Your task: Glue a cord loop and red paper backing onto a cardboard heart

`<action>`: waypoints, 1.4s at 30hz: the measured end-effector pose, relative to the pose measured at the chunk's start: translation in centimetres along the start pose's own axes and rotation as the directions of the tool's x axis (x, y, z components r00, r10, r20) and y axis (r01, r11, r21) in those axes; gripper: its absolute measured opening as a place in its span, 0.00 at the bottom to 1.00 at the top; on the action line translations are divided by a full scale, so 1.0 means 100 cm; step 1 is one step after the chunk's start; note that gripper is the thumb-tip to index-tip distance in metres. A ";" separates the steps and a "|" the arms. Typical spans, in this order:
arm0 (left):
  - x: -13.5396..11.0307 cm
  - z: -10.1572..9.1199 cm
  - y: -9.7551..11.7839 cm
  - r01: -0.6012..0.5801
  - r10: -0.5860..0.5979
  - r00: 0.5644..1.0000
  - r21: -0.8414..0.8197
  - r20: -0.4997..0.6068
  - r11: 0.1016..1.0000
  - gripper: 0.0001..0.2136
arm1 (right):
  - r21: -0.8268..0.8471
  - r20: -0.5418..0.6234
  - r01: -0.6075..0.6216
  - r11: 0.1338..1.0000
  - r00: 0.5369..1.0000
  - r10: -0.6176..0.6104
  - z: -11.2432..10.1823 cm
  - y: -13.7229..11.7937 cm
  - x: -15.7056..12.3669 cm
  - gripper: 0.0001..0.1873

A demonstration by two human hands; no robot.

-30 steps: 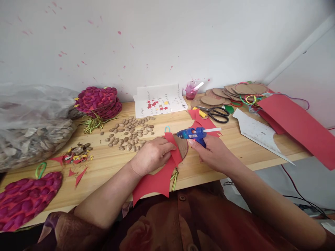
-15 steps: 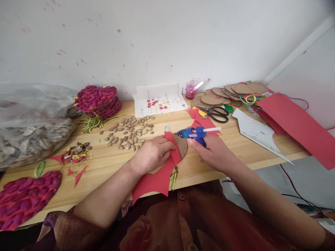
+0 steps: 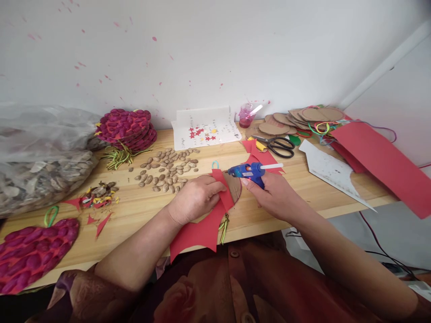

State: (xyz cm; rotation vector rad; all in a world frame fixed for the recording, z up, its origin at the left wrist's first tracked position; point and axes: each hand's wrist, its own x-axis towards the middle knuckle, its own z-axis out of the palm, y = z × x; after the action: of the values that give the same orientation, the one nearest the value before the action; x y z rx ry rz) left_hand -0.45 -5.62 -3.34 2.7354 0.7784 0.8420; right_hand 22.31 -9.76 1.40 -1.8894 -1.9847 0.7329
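Observation:
My right hand (image 3: 274, 193) is wrapped round a blue glue gun (image 3: 247, 172) with a white glue stick poking out of its back. The gun's nozzle points left, over the edge of a round cardboard disc (image 3: 235, 187). Across the disc lies a cut sheet of red paper (image 3: 202, 233), and my left hand (image 3: 200, 197) grips its folded-over part with closed fingers. A light blue loop (image 3: 215, 165) sticks out at the disc's far edge, and a green string tassel (image 3: 223, 228) hangs at the near edge. My left hand hides much of the disc.
Brown seeds (image 3: 164, 170) lie scattered beyond my left hand. Black-handled scissors (image 3: 279, 146), cardboard discs (image 3: 274, 123) and red paper (image 3: 384, 161) are at the right. A plastic bag (image 3: 43, 161), a stack of purple-seeded discs (image 3: 126, 128) and paper scraps (image 3: 101, 195) are at the left.
Hardly anything differs; both hands, the glue gun and the red paper keep their places. Only the camera view has shifted very slightly.

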 end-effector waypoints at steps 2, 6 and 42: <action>0.000 0.000 0.000 0.014 -0.014 1.000 0.000 0.000 1.000 0.09 | 0.000 0.006 -0.003 1.000 1.000 0.003 -0.001 0.000 -0.001 0.19; 0.000 0.000 0.000 0.017 -0.017 1.000 -0.005 0.009 1.000 0.10 | -0.011 -0.006 0.002 1.000 1.000 -0.002 0.000 0.000 0.000 0.19; -0.005 0.007 -0.006 0.021 -0.021 1.000 -0.015 0.020 1.000 0.09 | -0.104 -0.002 0.050 0.993 0.999 -0.050 -0.009 -0.002 -0.021 0.20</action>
State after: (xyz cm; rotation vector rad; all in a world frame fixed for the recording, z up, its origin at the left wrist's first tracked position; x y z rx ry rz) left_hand -0.64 -5.37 -4.36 2.7134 0.7926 0.8118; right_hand 22.80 -11.72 2.56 -1.8886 -2.0969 0.6226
